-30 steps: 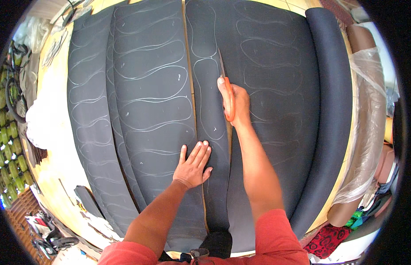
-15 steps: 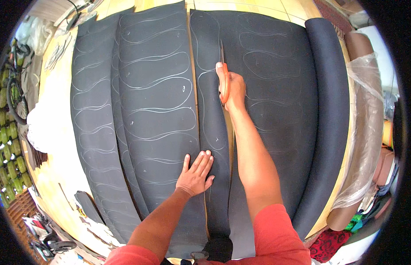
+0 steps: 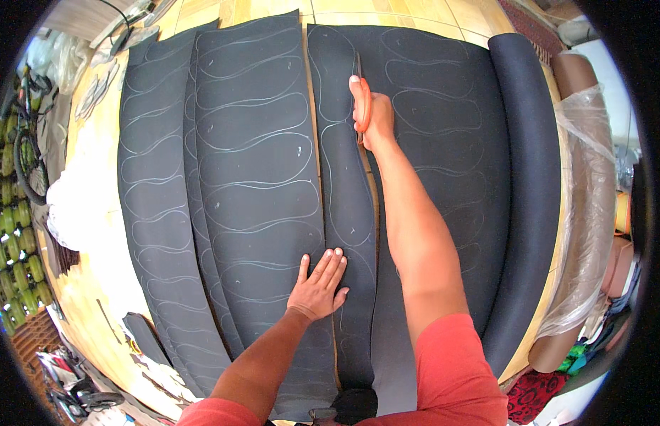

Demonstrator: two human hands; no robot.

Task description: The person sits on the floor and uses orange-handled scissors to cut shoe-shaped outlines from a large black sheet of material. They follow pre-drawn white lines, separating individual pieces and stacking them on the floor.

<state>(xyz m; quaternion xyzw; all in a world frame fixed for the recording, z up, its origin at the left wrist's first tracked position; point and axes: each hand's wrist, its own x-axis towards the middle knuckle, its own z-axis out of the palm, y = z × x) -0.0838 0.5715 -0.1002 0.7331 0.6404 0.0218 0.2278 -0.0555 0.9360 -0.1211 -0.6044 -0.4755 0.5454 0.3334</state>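
Orange-handled scissors [image 3: 364, 106] are gripped in my right hand [image 3: 376, 121], their blades at the far part of a black sheet [image 3: 429, 163]. Behind the scissors a cut runs toward me, parting a narrow strip [image 3: 350, 184] marked with pale sole-shaped outlines. My left hand [image 3: 318, 287] lies flat with fingers stretched, pressing on the strip's left edge and the neighbouring outlined sheet [image 3: 262, 192]. Along the cut the floor shows through a thin gap. My fingers hide part of the scissor handles.
More outlined black strips [image 3: 156, 192] lie at the left. A thick dark roll [image 3: 532, 192] stretches along the right, beside a brown roll in clear plastic [image 3: 582, 199]. Pale cut scraps [image 3: 96, 92] lie on the tiled floor at far left, and a white bundle [image 3: 64, 209] sits nearer.
My right hand and the scissors have advanced away from me along the strip's right edge, lengthening the cut. My left hand stays flat in nearly the same place.
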